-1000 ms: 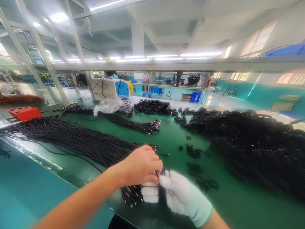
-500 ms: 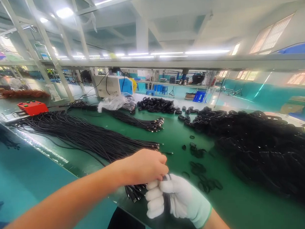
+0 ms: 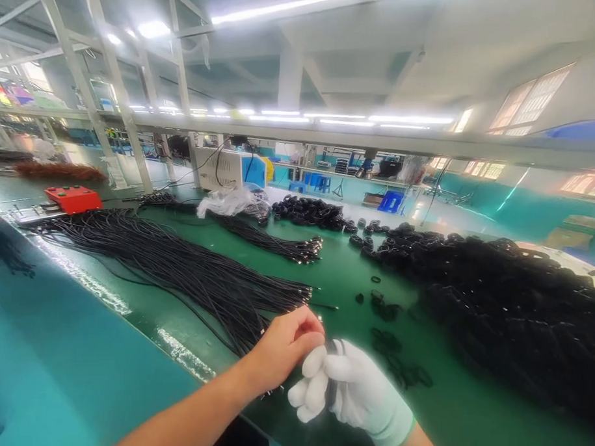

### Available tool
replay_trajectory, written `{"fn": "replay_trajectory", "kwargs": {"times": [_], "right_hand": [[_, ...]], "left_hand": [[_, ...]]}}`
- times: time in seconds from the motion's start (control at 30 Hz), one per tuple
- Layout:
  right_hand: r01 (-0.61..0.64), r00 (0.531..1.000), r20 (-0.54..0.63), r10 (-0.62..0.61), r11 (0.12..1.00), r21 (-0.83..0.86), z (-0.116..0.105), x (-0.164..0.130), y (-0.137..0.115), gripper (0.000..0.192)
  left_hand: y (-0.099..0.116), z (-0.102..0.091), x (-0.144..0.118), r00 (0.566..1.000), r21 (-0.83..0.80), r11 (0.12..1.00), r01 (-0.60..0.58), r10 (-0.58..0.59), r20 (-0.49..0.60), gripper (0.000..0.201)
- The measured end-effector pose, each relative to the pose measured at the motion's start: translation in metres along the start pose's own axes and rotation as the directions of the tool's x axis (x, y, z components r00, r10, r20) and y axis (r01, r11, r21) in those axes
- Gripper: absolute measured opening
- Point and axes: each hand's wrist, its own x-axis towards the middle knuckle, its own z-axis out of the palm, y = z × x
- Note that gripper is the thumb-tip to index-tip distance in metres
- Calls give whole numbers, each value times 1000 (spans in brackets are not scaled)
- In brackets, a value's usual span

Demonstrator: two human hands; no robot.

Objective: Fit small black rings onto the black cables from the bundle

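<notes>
My right hand (image 3: 349, 387), in a white glove, is closed around a coiled black cable (image 3: 332, 392); part of the coil shows between the fingers and palm. My bare left hand (image 3: 291, 345) meets it at the top of the coil, thumb and fingers pinched together. What the left fingertips hold is hidden. Just beyond and left of my hands, a long bundle of black cables (image 3: 181, 259) with metal-tipped ends lies on the green table (image 3: 345, 263).
Black coiled cables are heaped in a large pile (image 3: 500, 300) at the right. Loose black bands (image 3: 386, 308) lie nearer my hands. A second cable bundle (image 3: 273, 240), a plastic bag (image 3: 233, 200), a red control box (image 3: 75, 198) and a white-and-blue machine (image 3: 230, 168) stand or lie farther back.
My left hand has turned and shifted slightly down and left, its thumb now showing. The gloved fingers have shifted a little around the coil. The camera view has tilted slightly.
</notes>
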Motion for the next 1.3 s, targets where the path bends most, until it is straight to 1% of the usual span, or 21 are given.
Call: {"fn": "replay_trajectory", "kwargs": {"times": [0.07,0.17,0.23,0.3,0.37,0.43,0.5,0.57,0.6,0.67,0.73,0.77,0.83,0.9,0.97,1.0,1.1,1.17,1.23,1.3], "right_hand": [[8,1000,26,-7,998,-60,0,1,-3,28],[-46,996,68,53,995,-94,0,1,-6,29],[-88,993,73,98,988,-125,0,1,-8,32],[-132,986,77,146,978,-164,1,0,-9,34],[-147,983,82,167,967,-208,3,-1,-10,35],[-119,987,81,142,964,-240,5,-2,-12,34],[-96,991,62,117,958,-270,6,-5,-13,34],[-112,991,32,128,947,-300,6,-7,-15,37],[-127,990,17,139,942,-312,6,-8,-16,38],[-145,988,-2,153,933,-330,6,-10,-18,37],[-153,987,-1,162,928,-341,7,-11,-19,31],[-161,984,16,177,926,-342,8,-11,-20,27],[-186,972,69,223,917,-353,11,-11,-21,22],[-196,963,94,252,897,-395,15,-12,-24,19],[-208,960,82,270,872,-442,20,-14,-27,18],[-219,957,73,282,862,-456,23,-14,-29,19],[-253,939,93,331,849,-465,34,-15,-34,26],[-228,945,95,311,842,-488,40,-16,-36,29],[-201,958,78,276,839,-506,44,-16,-37,27],[-188,969,47,244,844,-503,47,-17,-37,24]], "left_hand": [[-1,3,-3,1000,-35,999,15,-16,-11,9],[-4,1,-7,993,-129,987,95,-85,79,10],[-8,-1,-10,988,-171,980,100,-78,132,13],[-12,-2,-12,991,-148,988,45,-25,134,16],[-14,0,-14,994,-51,998,-34,39,103,16],[-14,5,-16,992,69,991,-115,111,59,14],[-12,11,-18,978,155,965,-210,210,15,13],[-7,15,-21,959,199,941,-273,282,-15,14],[-5,16,-22,958,200,939,-278,287,-15,15],[0,16,-26,972,165,958,-236,234,29,15],[3,14,-29,982,119,977,-178,168,90,17],[4,14,-30,983,108,980,-165,154,103,18],[4,14,-33,982,112,978,-179,171,77,16],[3,16,-37,974,133,965,-224,225,12,13],[0,19,-40,952,175,940,-294,304,-33,14],[-1,20,-41,937,205,920,-334,348,-36,16],[-3,20,-43,889,300,848,-437,458,1,22],[-3,20,-43,851,327,802,-499,526,8,23],[-3,22,-43,791,332,751,-571,611,-23,23],[-3,26,-43,725,341,702,-625,684,-80,24]]}}
